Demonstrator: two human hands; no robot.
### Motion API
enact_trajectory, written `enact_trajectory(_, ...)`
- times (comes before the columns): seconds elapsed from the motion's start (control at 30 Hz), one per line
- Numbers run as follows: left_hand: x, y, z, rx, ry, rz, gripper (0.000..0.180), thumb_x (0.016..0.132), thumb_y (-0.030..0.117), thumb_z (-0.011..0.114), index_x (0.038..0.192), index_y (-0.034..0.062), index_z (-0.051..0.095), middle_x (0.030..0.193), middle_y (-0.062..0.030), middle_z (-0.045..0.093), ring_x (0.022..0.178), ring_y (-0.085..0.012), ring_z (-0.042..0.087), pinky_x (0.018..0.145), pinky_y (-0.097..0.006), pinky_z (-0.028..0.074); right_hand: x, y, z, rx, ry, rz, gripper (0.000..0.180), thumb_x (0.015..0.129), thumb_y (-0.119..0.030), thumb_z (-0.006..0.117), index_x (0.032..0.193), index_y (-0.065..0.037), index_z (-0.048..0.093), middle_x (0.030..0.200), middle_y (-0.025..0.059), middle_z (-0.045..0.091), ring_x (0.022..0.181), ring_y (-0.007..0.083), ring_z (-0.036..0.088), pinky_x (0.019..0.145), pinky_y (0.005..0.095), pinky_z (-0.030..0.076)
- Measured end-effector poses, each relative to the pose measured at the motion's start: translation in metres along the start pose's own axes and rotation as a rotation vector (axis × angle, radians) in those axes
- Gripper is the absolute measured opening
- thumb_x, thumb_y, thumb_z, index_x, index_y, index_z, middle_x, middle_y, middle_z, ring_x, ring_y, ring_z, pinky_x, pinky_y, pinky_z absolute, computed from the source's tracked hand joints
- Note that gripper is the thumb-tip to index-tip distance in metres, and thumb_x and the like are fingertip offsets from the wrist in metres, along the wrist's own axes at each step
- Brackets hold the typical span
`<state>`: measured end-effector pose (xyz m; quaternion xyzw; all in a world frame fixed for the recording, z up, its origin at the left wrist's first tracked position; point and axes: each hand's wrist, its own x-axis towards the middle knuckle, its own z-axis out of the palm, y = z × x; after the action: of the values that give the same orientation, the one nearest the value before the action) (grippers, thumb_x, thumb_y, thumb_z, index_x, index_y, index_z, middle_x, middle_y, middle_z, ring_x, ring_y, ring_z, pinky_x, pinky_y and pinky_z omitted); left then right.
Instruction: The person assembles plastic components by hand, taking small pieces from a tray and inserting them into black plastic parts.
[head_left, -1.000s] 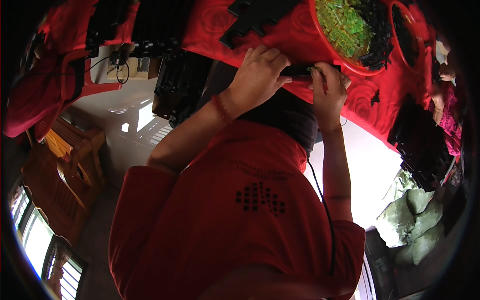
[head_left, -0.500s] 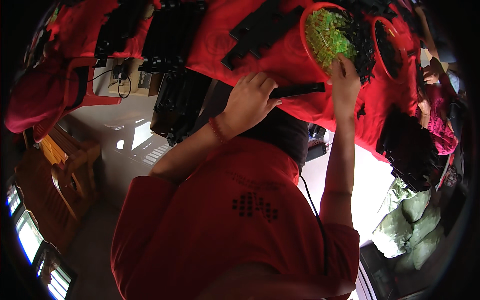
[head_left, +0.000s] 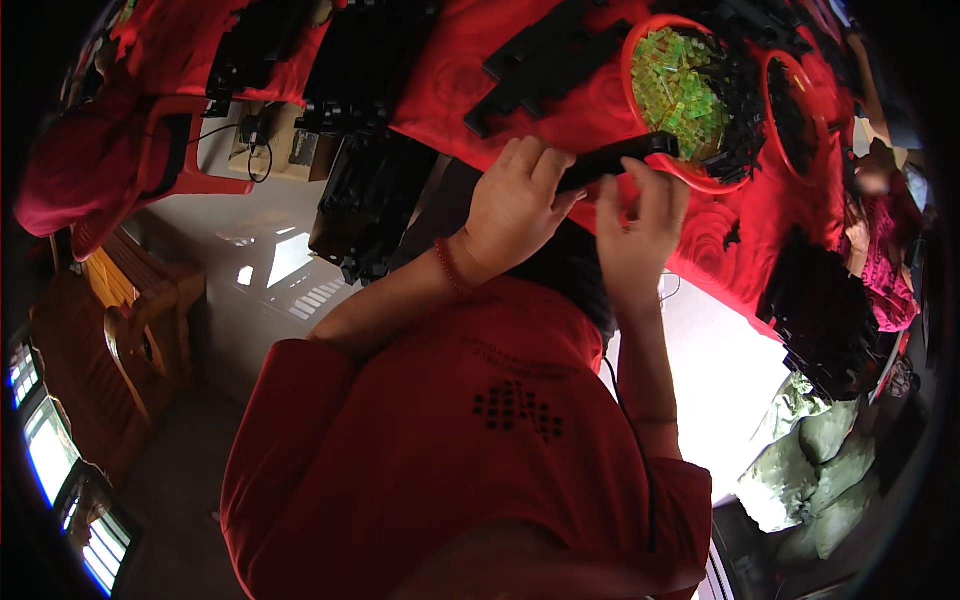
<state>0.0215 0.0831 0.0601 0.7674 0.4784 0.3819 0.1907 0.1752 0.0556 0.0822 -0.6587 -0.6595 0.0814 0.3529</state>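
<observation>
My left hand (head_left: 520, 200) is closed around one end of a long, narrow black plastic piece (head_left: 615, 158), which slants up to the right above the edge of the red-covered table. Beside that piece, my right hand (head_left: 645, 225) has its fingers bent and apart, the fingertips close to the lower edge. Its thumb is slightly blurred, and I see nothing in it. Past the piece's far end stands a red-rimmed basin (head_left: 632, 80) with small yellow-green translucent pieces (head_left: 678, 95) and small black parts (head_left: 735, 125) in it.
A second red basin (head_left: 812, 165) with dark contents stands to the right. Long black plastic parts (head_left: 545, 80) lie on the red cloth (head_left: 705, 235), and stacks of them (head_left: 365, 60) stand at left. A red chair (head_left: 185, 180) is at far left. Another person's hand (head_left: 858, 235) shows at right.
My right hand has left the yellow-green pieces in the basin and come left and down to the black piece. My left hand has tilted that piece, raising its right end.
</observation>
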Motion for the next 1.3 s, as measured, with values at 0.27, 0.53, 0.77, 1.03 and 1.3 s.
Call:
enact_trajectory(0.27,-0.01,-0.002,0.019,0.116,-0.137,0.046,0.038,0.068,0.006,0.072,0.104,0.0025,0.059,0.102,-0.0108,0.058,0.093,-0.0319,0.055,0.08,-0.04,0.049,-0.001,-0.002,0.017,-0.165,-0.173,0.221,0.042,0.081,-0.025,0.074,0.112,-0.002,0.057,0.108,0.0185,0.054,0.098,0.0366,0.056,0.089,0.0492,0.038)
enact_trajectory(0.53,-0.022,0.014,0.018,0.111,-0.033,0.04,0.029,0.07,0.006,0.071,0.095,0.0028,0.057,0.087,-0.0118,0.053,0.078,-0.0296,0.055,0.062,-0.037,0.05,-0.005,-0.003,0.011,-0.237,-0.352,0.226,0.042,0.076,-0.016,0.075,0.11,-0.005,0.053,0.107,0.0157,0.052,0.1,0.0316,0.052,0.088,0.0457,0.032)
enact_trajectory(0.77,-0.024,0.011,0.016,0.117,-0.096,0.018,0.035,0.069,0.006,0.071,0.1,0.0006,0.058,0.092,-0.0148,0.054,0.084,-0.0319,0.056,0.069,-0.037,0.051,0.0,-0.002,0.011,-0.185,-0.227,-0.025,0.045,0.067,-0.017,0.08,0.1,-0.005,0.052,0.103,0.0124,0.048,0.089,0.0279,0.051,0.085,0.0419,0.031)
enact_trajectory(1.03,-0.018,0.015,0.01,0.225,-0.042,0.083,0.033,0.068,0.01,0.07,0.096,0.0049,0.052,0.092,-0.011,0.052,0.086,-0.0274,0.058,0.062,-0.035,0.054,0.0,-0.004,0.005,-0.22,-0.136,-0.068,0.044,0.068,-0.023,0.08,0.096,-0.003,0.053,0.102,0.0116,0.049,0.085,0.0274,0.052,0.085,0.0427,0.031)
enact_trajectory(1.3,-0.027,0.011,0.015,0.197,-0.077,0.087,0.024,0.078,0.012,0.068,0.094,0.004,0.052,0.089,-0.0116,0.051,0.081,-0.0267,0.057,0.06,-0.034,0.054,-0.008,-0.002,0.005,-0.298,-0.055,-0.129,0.038,0.065,-0.024,0.078,0.084,-0.005,0.052,0.09,0.0104,0.048,0.079,0.0278,0.05,0.081,0.0426,0.034)
